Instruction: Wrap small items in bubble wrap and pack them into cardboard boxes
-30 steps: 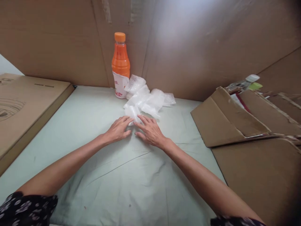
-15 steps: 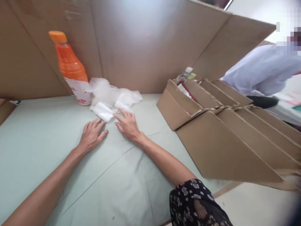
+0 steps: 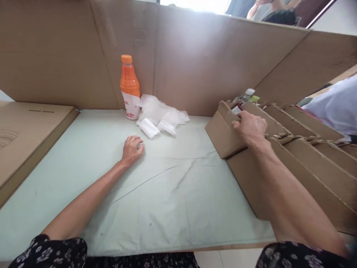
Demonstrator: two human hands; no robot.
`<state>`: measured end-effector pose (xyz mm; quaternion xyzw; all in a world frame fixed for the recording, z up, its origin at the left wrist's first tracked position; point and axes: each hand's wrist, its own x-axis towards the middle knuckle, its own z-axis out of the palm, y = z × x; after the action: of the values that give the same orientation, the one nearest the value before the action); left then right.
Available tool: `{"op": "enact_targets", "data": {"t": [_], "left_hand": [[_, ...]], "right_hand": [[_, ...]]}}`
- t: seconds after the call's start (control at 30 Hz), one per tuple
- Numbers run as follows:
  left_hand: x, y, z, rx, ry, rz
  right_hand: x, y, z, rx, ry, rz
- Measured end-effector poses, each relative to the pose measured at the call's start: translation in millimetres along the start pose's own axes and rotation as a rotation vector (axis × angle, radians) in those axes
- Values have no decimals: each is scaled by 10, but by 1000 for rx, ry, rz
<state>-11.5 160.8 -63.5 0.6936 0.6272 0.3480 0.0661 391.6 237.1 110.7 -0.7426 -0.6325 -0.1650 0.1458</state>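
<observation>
My left hand (image 3: 133, 150) rests on the pale green cloth with loosely curled fingers and a gap between thumb and forefinger; it appears to hold nothing. My right hand (image 3: 251, 128) reaches over the nearest compartment of the cardboard divider box (image 3: 223, 130). Its fingertips dip behind the rim, so their grip is hidden. Inside that compartment, something red and white (image 3: 237, 109) partly shows beside the hand. Beyond my left hand lie folded clear plastic bags (image 3: 149, 127) and a crumpled bubble-wrap piece (image 3: 156, 108). Behind them stands an orange bottle (image 3: 129, 83) with a white label.
Cardboard panels (image 3: 195, 63) wall off the back. A flat cardboard box (image 3: 36, 115) lies at the left. Clear bottles with a white cap (image 3: 249, 91) and a green cap (image 3: 254, 98) poke up behind the divider box. A person's pale sleeve (image 3: 334, 104) shows at the right.
My right hand has left the plastic bags and moved right to the cardboard compartment. My left hand has drawn back from the bags and curled its fingers. The view has shifted.
</observation>
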Motion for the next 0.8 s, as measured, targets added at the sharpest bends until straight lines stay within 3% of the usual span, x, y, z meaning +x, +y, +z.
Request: {"op": "enact_targets", "data": {"t": [0.13, 0.3, 0.4, 0.47, 0.57, 0.6, 0.67, 0.73, 0.8], "left_hand": [[-352, 77, -206, -67, 5, -11], [-856, 242, -687, -181, -5, -59], [-1150, 309, -947, -294, -10, -88], [-1353, 312, -1052, -348, -28, -115], [-1622, 294, -1101, -414, -71, -206], [-1686, 298, -1089, -431, -80, -233], [-1760, 333, -1026, -458, -97, -258], [-1767, 394, -933, -472, -108, -255], [-1739, 446, -851, -473, -81, -279]], "right_hand": [[-359, -167, -177, 18, -89, -160], [-1208, -459, -531, 362, 8, -672], [-1645, -610, -800, 593, -49, -878], [-1806, -605, -903, 776, -59, -839], [-1888, -454, -773, 978, 88, -398], [-1902, -397, -651, 996, 74, -251], [-1951, -324, -341, 995, -126, -116], [-2045, -340, -30, 1006, -394, -146], [-2166, -444, 191, 1051, -512, -194]]}}
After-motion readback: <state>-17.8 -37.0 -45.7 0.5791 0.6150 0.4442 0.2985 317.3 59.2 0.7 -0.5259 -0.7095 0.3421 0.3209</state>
